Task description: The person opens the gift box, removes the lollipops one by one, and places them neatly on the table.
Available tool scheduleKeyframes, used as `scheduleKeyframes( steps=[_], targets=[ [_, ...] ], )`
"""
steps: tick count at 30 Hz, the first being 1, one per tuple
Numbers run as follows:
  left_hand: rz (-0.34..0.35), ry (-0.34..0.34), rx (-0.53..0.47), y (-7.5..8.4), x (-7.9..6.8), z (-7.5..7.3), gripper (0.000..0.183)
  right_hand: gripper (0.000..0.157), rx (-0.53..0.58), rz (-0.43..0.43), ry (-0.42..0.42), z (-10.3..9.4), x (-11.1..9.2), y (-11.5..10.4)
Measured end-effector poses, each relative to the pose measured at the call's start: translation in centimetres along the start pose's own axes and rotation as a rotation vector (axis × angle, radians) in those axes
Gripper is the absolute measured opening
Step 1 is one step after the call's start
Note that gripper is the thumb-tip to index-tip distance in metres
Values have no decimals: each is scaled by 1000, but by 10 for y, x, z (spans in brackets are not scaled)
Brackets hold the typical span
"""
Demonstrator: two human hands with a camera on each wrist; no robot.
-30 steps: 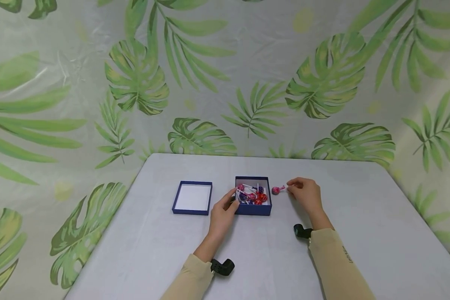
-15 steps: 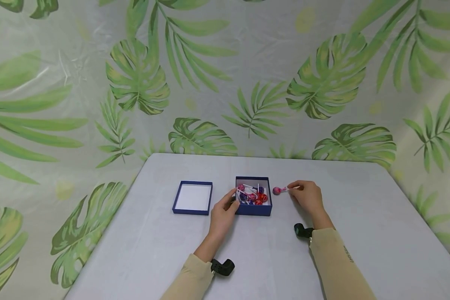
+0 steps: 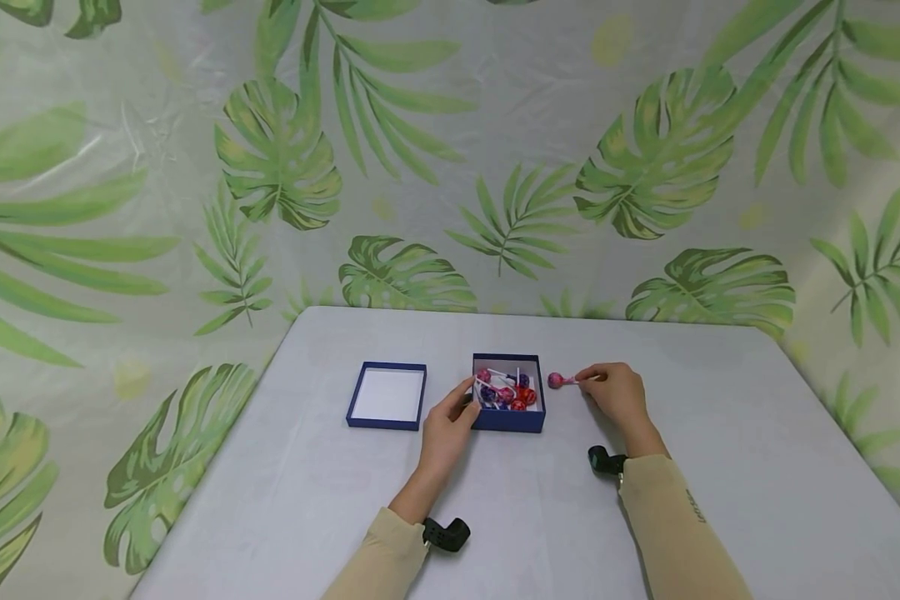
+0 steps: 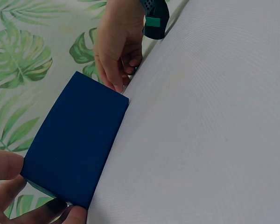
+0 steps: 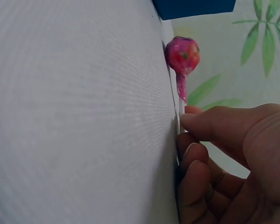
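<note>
A pink-wrapped lollipop [image 3: 555, 380] lies just right of the open blue box [image 3: 507, 420]. My right hand [image 3: 619, 393] pinches its white stick between thumb and finger; the right wrist view shows the lollipop's round head [image 5: 183, 55] pointing toward the box, at the table surface. Several lollipops [image 3: 506, 393] with pink, red and purple wrappers lie jumbled inside the box. My left hand [image 3: 446, 425] grips the box's left side near its front corner. In the left wrist view the fingers [image 4: 7, 163] press the box's end, while its contents are hidden.
A shallow blue-edged lid [image 3: 387, 395], white inside, lies left of the box. Both rest on a white-covered table [image 3: 540, 517]. Behind the table hangs a leaf-patterned sheet [image 3: 420, 167]. A dark wrist camera [image 3: 447, 534] sits on the left wrist.
My right thumb and finger have closed onto the lollipop stick, and the wrapper lies a little straighter. The left hand, the box and the lid have stayed in place.
</note>
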State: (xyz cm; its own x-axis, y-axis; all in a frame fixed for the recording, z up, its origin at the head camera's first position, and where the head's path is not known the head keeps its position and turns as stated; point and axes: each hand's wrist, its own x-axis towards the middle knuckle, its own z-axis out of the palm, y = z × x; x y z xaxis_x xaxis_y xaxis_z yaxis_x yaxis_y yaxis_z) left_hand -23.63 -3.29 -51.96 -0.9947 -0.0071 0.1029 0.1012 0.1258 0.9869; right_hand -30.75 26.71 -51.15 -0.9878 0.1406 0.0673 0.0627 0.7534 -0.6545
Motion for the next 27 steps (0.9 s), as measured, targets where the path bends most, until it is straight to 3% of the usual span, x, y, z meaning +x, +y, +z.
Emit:
scheduleKeyframes(
  steps=[27],
  targets=[
    [-1,5,-1,2,-1,0,44,16,-9,-29,-3,-1,1,1]
  ],
)
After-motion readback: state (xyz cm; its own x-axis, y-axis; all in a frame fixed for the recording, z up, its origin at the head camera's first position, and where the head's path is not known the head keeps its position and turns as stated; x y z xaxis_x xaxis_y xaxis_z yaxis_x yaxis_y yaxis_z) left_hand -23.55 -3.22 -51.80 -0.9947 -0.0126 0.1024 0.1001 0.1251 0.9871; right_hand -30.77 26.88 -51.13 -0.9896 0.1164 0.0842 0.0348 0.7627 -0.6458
